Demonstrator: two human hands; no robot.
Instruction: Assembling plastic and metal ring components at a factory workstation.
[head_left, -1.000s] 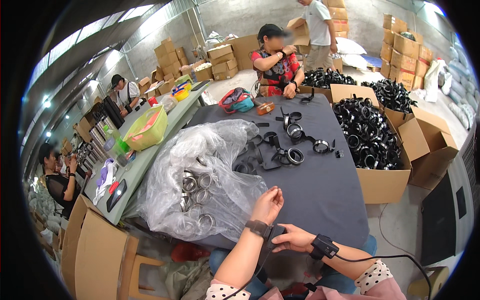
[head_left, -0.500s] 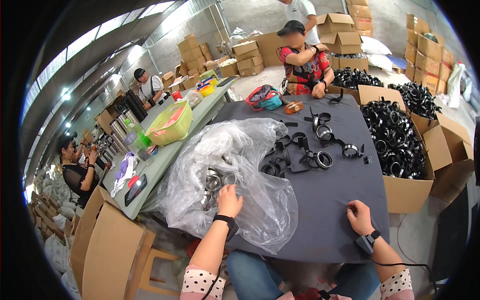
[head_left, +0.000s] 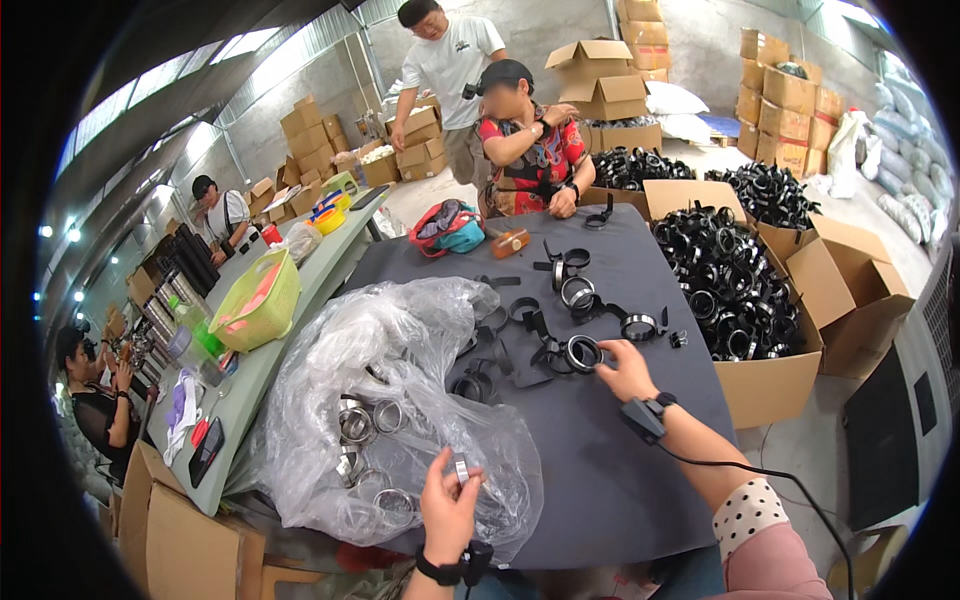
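Observation:
My left hand (head_left: pixel 449 508) pinches a small silver metal ring (head_left: pixel 461 468) above the near edge of a clear plastic bag (head_left: pixel 400 320). More metal rings (head_left: pixel 388 416) lie inside the bag's mouth, partly veiled by the film. On the dark tabletop, my right hand (head_left: pixel 628 372) has its thumb and fingers at the right rim of a black band clamp with a silver ring (head_left: pixel 583 354). Several similar black clamps, one of them a clamp (head_left: pixel 638 326) with a silver ring, lie farther back. A small black piece (head_left: pixel 679 339) sits near the table's right side.
An open carton of black clamps (head_left: pixel 765 390) stands against the table's right. A co-worker in a red patterned top (head_left: pixel 535 160) sits across, near a cloth bag (head_left: pixel 447 228) and an orange-brown container (head_left: pixel 510 243). A green side table (head_left: pixel 300 310) at left bears a yellow-green basket (head_left: pixel 255 300).
My left hand has taken a metal ring from the bag and drawn it nearer. My right hand has moved forward and left to a black clamp. The view has shifted, and a standing person shows more fully.

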